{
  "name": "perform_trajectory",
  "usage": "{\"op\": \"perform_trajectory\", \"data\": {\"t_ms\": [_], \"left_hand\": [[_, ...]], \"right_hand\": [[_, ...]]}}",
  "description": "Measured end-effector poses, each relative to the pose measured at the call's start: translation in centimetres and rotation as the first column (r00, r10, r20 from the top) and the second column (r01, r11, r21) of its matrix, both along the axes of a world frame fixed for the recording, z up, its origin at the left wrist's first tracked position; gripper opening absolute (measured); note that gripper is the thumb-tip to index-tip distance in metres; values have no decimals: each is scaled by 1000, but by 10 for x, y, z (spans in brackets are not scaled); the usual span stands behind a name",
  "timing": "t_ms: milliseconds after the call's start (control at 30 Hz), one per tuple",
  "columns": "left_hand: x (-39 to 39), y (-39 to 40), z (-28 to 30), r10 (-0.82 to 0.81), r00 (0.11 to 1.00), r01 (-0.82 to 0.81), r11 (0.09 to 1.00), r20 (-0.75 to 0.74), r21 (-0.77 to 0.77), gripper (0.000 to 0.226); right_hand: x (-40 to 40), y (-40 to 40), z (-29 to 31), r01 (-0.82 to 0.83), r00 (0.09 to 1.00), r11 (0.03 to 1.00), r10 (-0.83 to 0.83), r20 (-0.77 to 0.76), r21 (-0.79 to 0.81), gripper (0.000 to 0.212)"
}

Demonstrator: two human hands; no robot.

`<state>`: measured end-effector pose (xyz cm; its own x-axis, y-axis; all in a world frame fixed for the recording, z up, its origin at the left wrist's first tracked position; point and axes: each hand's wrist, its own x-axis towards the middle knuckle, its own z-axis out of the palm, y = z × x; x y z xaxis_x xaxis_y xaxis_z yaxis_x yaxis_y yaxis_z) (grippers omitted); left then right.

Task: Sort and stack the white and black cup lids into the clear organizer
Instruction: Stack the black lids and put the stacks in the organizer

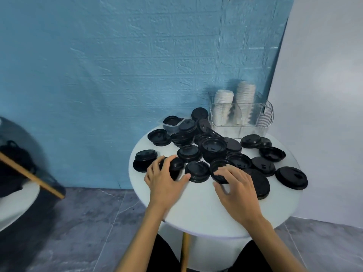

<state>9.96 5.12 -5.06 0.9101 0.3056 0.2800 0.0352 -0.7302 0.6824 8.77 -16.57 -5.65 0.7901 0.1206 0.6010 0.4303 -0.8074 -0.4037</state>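
Head view: scattered black lids (214, 148) front the clear organizer (243, 116).

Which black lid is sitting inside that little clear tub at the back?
The black lid at the far left of the pile, resting in the small clear tub beside the clear organizer. All the other black lids lie on the white table.

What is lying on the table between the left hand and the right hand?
In the head view, one black lid lies flat between the left hand and the right hand.
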Motion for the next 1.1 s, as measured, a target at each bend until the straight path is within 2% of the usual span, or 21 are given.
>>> {"op": "perform_trajectory", "data": {"t_ms": [133, 267, 400, 500, 667, 733, 833, 900, 967, 1100], "left_hand": [[1, 4, 2, 31, 999, -25, 989, 38, -144, 68], [4, 6, 2, 82, 994, -64, 974, 74, -218, 68], [7, 5, 0, 61, 997, -50, 978, 48, -204, 72], [11, 6, -4, 28, 999, -20, 981, 42, -193, 66], [9, 4, -5, 20, 995, -5, 989, 99, -146, 61], [9, 5, -2, 65, 985, -40, 987, 161, -158, 60], [16, 20, 4, 220, 943, -172, 964, 250, -202, 44], [26, 36, 7, 321, 922, -279, 939, 218, -203, 40], [38, 52, 8, 369, 922, -350, 925, 120, -148, 50], [65, 78, 5, 320, 935, -330, 942, -152, -51, 75]], "right_hand": [[0, 3, 1, -7, 1000, 1000, 7, -24, 12, 33], [1, 2, 1, -7, 998, 1000, 8, -56, 19, 29], [0, 1, 1, -3, 998, 1000, 4, -62, 13, 27], [2, 2, -1, -19, 998, 1000, 20, -65, 17, 25], [1, 2, 0, -29, 998, 999, 31, -54, 46, 26], [0, 1, 1, -26, 998, 998, 29, -54, 59, 25], [-1, 1, 1, -25, 998, 998, 28, -50, 63, 25], [-2, 1, 2, -27, 998, 998, 30, -46, 62, 25], [-1, 2, 1, -27, 998, 998, 29, -47, 61, 25], [-1, 2, 2, -23, 998, 998, 27, -59, 59, 25]]}}
